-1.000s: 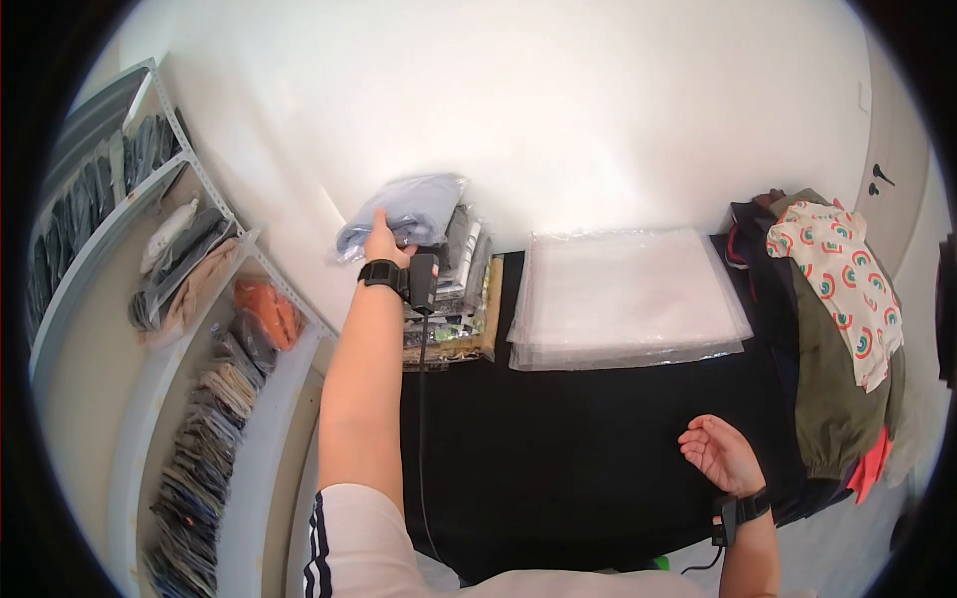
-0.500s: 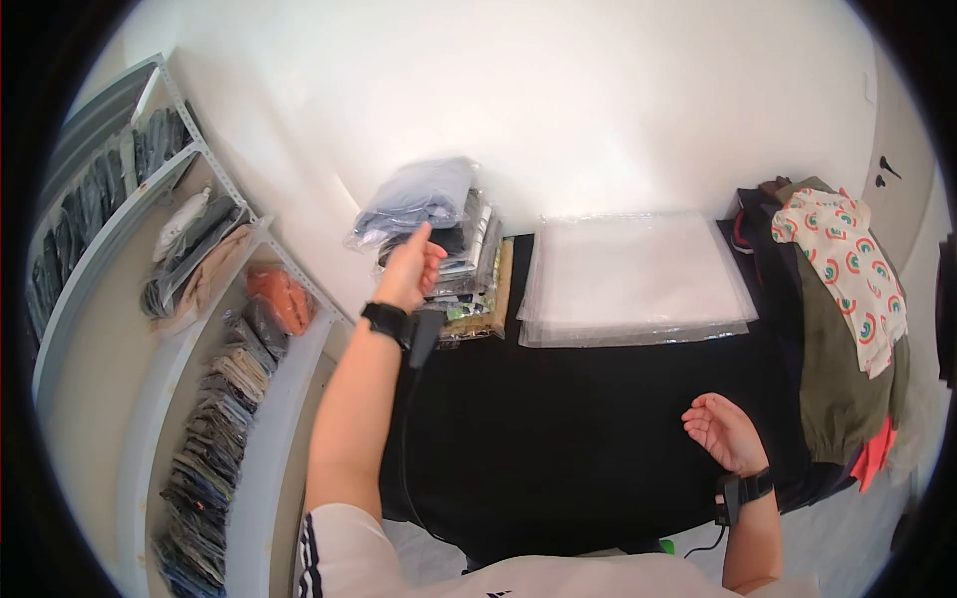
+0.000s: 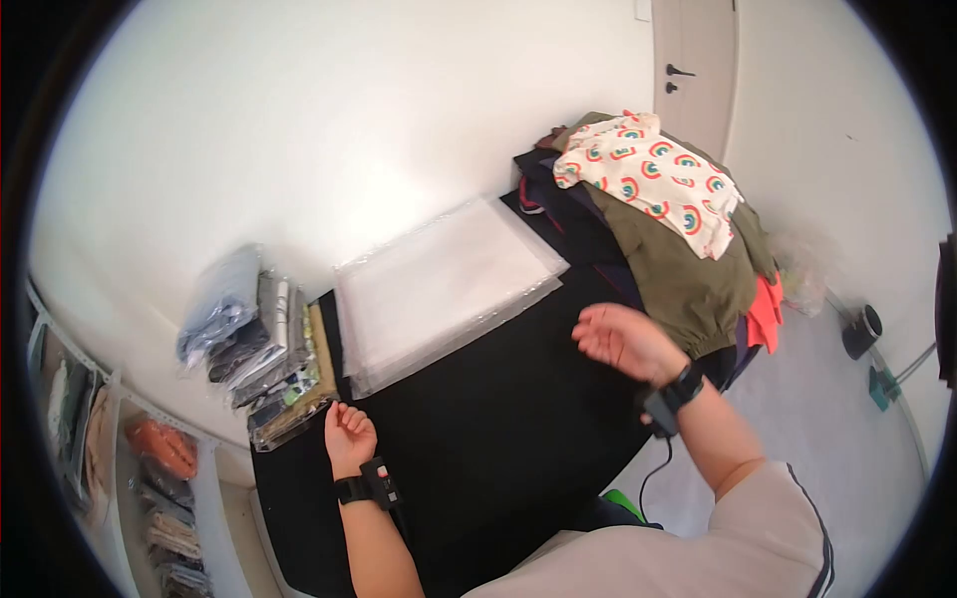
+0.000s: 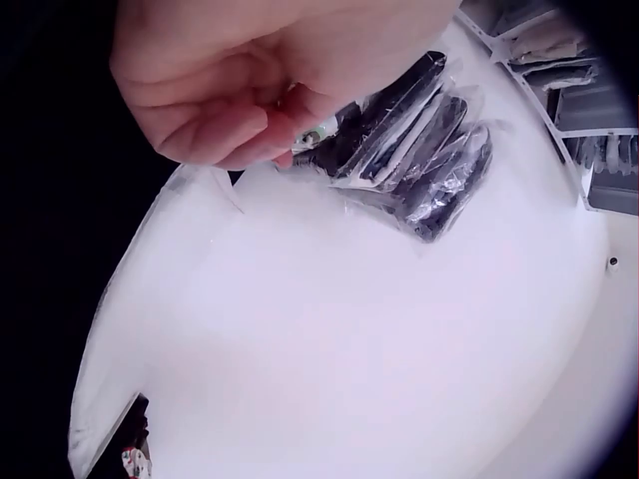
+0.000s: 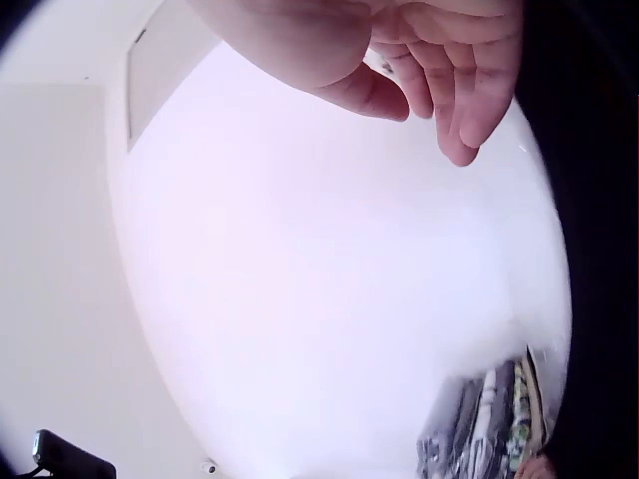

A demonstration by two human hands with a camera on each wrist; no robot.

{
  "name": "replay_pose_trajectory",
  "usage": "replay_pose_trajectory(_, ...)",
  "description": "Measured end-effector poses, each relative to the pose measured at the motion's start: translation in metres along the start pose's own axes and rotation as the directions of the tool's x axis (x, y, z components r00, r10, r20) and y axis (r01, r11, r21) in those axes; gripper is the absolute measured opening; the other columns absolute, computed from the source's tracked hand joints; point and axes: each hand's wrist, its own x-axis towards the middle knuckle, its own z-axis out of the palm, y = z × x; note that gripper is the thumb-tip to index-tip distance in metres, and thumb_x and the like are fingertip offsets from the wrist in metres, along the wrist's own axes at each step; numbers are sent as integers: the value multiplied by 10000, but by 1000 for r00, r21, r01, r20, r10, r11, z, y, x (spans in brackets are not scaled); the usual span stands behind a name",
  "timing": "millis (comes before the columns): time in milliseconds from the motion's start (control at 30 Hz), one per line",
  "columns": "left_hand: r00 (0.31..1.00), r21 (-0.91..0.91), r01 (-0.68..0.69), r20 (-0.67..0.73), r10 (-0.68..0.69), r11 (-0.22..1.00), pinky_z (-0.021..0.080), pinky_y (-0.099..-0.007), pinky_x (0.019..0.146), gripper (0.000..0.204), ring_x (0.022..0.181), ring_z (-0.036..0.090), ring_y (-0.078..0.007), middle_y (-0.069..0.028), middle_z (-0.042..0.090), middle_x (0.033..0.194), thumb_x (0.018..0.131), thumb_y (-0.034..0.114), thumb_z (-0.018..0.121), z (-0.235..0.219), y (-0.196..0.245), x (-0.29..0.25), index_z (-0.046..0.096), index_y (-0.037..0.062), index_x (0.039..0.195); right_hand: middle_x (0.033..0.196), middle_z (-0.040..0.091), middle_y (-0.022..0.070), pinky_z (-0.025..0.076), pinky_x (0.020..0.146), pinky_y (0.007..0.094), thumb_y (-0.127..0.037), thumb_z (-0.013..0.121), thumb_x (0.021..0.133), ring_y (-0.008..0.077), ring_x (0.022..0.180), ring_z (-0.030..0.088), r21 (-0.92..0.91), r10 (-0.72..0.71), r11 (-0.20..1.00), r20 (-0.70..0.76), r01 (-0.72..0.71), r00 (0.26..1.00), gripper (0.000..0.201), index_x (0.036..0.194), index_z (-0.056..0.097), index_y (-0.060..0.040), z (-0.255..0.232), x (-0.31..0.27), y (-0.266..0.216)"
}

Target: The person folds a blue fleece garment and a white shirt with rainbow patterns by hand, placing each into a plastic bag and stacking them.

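In the head view the left hand [image 3: 351,439] hovers over the black table, just in front of a stack of bagged garments [image 3: 284,349], its fingers loosely curled around nothing. A blue-grey bagged garment [image 3: 221,304] lies on top of that stack. The right hand [image 3: 630,342] is over the table's right part, fingers loosely bent and holding nothing, between the clear plastic bags [image 3: 449,289] and the clothes pile. Both wrist views show relaxed hands, the left [image 4: 260,80] and the right [image 5: 429,70], without anything in them.
Loose clothes [image 3: 688,269] are heaped at the table's right end, a rainbow-print garment [image 3: 653,174] on top. Shelves [image 3: 204,478] with bagged garments stand at the left. A white wall rises behind the black table [image 3: 478,448], and a door [image 3: 693,90] is at the back right.
The left hand has left the bagged stack and come down toward the body. The head view has turned right, and the right hand has moved nearer the clothes heap.
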Motion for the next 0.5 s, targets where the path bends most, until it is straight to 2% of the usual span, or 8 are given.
replay_pose_trajectory(133,999,45,-37,16,36,998,362,-223,477,229,544,421,-104,7,448,626,941,212,484,-2,-5,0,551,57,786,945,638,135,551,672,268,-57,516,886,188,762,648,-117,-330,943,-209,311,921,247,1126,476,-14,-23,15,-80)
replay_pose_trajectory(233,1000,80,-20,9,19,997,369,-223,485,220,554,428,-104,6,453,628,940,212,489,-2,-5,1,556,56,799,965,605,77,483,655,236,-81,562,859,129,794,588,-474,-602,780,-390,409,697,276,1125,509,-24,-54,42,-135)
replay_pose_trajectory(267,1000,96,-25,-2,25,995,373,-220,492,213,559,430,-102,7,453,631,938,212,493,-1,-5,0,560,58,807,923,605,66,468,644,260,-89,578,837,134,786,583,-603,-662,711,-402,361,633,246,1073,549,-24,-81,57,-155)
replay_pose_trajectory(300,1000,88,-25,6,24,996,373,-220,492,213,559,430,-102,7,453,631,938,212,493,1,-6,0,560,58,807,920,627,94,483,691,300,-145,628,788,181,818,605,-792,-729,578,-394,194,560,254,1007,591,-22,-92,66,-172)
replay_pose_trajectory(367,998,118,-29,-56,36,993,375,-220,496,213,560,432,-103,11,452,634,937,217,496,4,-7,-2,558,63,803,927,654,131,499,754,343,-204,672,732,245,866,630,-960,-814,218,-277,-175,511,264,934,634,-38,-116,79,-191)
replay_pose_trajectory(400,998,114,-30,-53,37,993,375,-220,496,213,560,432,-103,11,452,634,937,217,496,4,-7,-2,558,63,803,927,654,131,499,754,343,-204,672,732,245,866,630,-962,-816,212,-272,-173,510,264,934,634,-38,-119,80,-194)
replay_pose_trajectory(467,998,116,-34,-49,40,993,373,-220,494,212,559,432,-103,14,451,636,940,224,492,4,-7,-2,552,74,802,972,661,151,501,812,388,-248,698,695,292,922,634,-853,-706,-110,-294,-510,645,290,923,667,-71,-120,85,-201)
replay_pose_trajectory(500,998,109,-41,-45,46,993,373,-220,494,212,559,432,-103,14,451,636,940,224,492,4,-6,-2,552,74,802,972,661,151,501,812,388,-248,698,695,292,922,634,-855,-708,-117,-285,-505,646,290,923,667,-71,-125,89,-204)
